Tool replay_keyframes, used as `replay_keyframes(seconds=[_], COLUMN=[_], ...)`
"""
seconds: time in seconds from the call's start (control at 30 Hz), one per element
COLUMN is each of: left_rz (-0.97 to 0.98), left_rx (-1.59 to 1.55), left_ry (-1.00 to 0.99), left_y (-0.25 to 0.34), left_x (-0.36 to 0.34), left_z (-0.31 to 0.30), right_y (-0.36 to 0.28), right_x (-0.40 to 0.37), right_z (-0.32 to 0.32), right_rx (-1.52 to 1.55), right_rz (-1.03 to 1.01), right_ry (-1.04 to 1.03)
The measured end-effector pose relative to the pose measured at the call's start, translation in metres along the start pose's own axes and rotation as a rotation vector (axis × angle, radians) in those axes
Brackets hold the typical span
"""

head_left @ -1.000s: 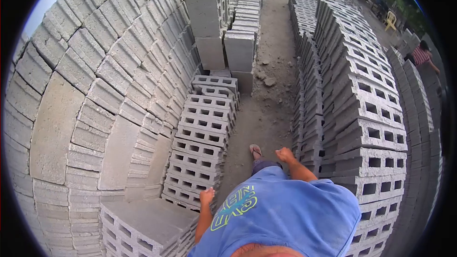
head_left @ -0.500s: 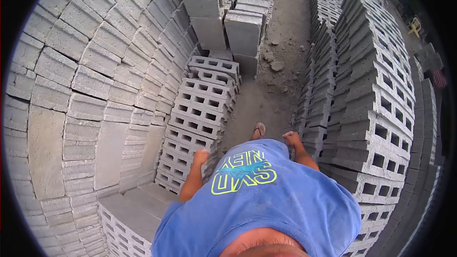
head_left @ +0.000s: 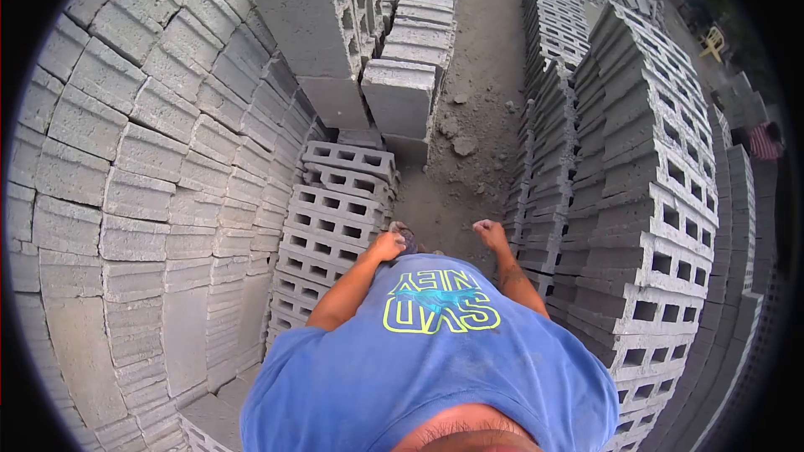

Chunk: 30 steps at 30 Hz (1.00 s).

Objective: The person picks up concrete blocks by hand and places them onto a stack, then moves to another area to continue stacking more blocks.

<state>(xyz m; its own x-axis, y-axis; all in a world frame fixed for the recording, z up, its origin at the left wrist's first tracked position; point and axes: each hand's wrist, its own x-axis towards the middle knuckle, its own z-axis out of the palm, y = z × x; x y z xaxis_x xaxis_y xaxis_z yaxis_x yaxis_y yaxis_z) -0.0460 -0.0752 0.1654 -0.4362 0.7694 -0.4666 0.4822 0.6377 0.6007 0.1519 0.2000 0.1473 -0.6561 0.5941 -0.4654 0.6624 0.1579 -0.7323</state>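
Note:
My left hand [head_left: 388, 245] is in front of my body, beside the stack of hollow concrete blocks [head_left: 331, 226] on the left. Its fingers look curled in, and I see nothing in them. A dark patterned patch, perhaps part of my clothing or foot, shows just right of it. On the other side, my right hand [head_left: 488, 233] hangs over the dirt path with its fingers bent inward and nothing visible in them. Nearest to it is the right-hand row of stacked concrete blocks [head_left: 536, 192], which it does not appear to touch.
A high wall of stacked blocks [head_left: 142, 159] rises at left. Taller block stacks [head_left: 310, 17] stand ahead. Loose rubble [head_left: 465, 146] lies on the dirt path [head_left: 481, 50]. A long block stack [head_left: 670, 201] lines the right, with a yellow chair [head_left: 713, 43] beyond.
My view has shifted along the path. My left hand has swung forward and inward, and more of both forearms shows. The sandalled foot seen earlier is no longer clearly visible.

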Motion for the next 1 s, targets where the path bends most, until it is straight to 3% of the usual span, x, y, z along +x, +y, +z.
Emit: replay_keyframes(seconds=[0.03, 0.07, 0.1, 0.13, 0.17, 0.23, 0.27, 0.33, 0.37, 0.43, 0.5, 0.53, 0.6, 0.67, 0.73, 0.77, 0.8, 0.83, 1.0], left_rz=[-0.042, -0.065, -0.079, -0.269, -0.362, -0.208, -0.322, -0.276, -0.281, -0.339, -0.491, -0.435, -0.566, -0.436, -0.533, -0.375, -0.214, -0.175, -0.487], left_rx=[0.020, -0.051, -0.119, -0.127, -0.122, -0.079, -0.188, -0.090, -0.110, -0.195, -0.320, -0.269, -0.438, -0.462, -0.518, -0.195, 0.124, 0.197, -0.287], left_ry=[-0.123, -0.098, -0.065, -0.108, -0.052, 0.108, 0.124, 0.331, 0.335, 0.334, 0.266, 0.313, 0.358, 0.464, 0.501, 0.387, 0.264, 0.225, 0.425], left_y=[-0.007, -0.024, -0.038, -0.043, -0.046, -0.087, -0.082, -0.115, -0.131, -0.144, -0.133, -0.148, -0.132, -0.148, -0.117, -0.102, -0.089, -0.084, -0.072], left_x=[0.011, 0.019, 0.036, 0.047, 0.052, 0.076, 0.076, 0.092, 0.097, 0.099, 0.097, 0.102, 0.099, 0.101, 0.088, 0.079, 0.073, 0.069, 0.077], left_z=[-0.008, -0.009, -0.021, -0.039, -0.060, -0.081, -0.109, -0.126, -0.136, -0.152, -0.176, -0.171, -0.171, -0.148, -0.133, -0.129, -0.128, -0.114, -0.050], right_y=[0.008, 0.044, 0.036, 0.047, 0.102, 0.097, 0.089, 0.081, 0.078, 0.075, 0.079, 0.041, -0.067, -0.136, -0.202, -0.240, -0.274, -0.306, -0.377], right_x=[-0.005, 0.002, -0.014, -0.022, -0.015, -0.035, -0.028, -0.019, -0.007, 0.040, 0.103, 0.117, 0.149, 0.199, 0.250, 0.267, 0.282, 0.294, 0.338], right_z=[0.004, 0.013, 0.006, 0.006, 0.017, 0.001, -0.003, -0.010, -0.016, -0.022, -0.009, -0.020, -0.047, -0.057, -0.067, -0.073, -0.077, -0.079, -0.044], right_rx=[0.011, 0.021, 0.052, -0.058, -0.034, 0.058, 0.065, -0.212, -0.205, -0.480, -0.006, -0.075, -0.123, -0.001, -0.124, -0.134, -0.131, -0.126, -0.292], right_rz=[0.062, 0.072, 0.160, 0.181, 0.100, 0.264, 0.254, 0.271, 0.281, -0.121, 0.308, 0.225, 0.083, -0.208, -0.595, -0.771, -0.880, -0.991, -1.231], right_ry=[0.000, -0.043, -0.077, -0.044, -0.186, -0.131, -0.120, -0.100, -0.101, -0.218, -0.086, 0.015, 0.144, 0.293, 0.422, 0.461, 0.461, 0.462, 0.219])
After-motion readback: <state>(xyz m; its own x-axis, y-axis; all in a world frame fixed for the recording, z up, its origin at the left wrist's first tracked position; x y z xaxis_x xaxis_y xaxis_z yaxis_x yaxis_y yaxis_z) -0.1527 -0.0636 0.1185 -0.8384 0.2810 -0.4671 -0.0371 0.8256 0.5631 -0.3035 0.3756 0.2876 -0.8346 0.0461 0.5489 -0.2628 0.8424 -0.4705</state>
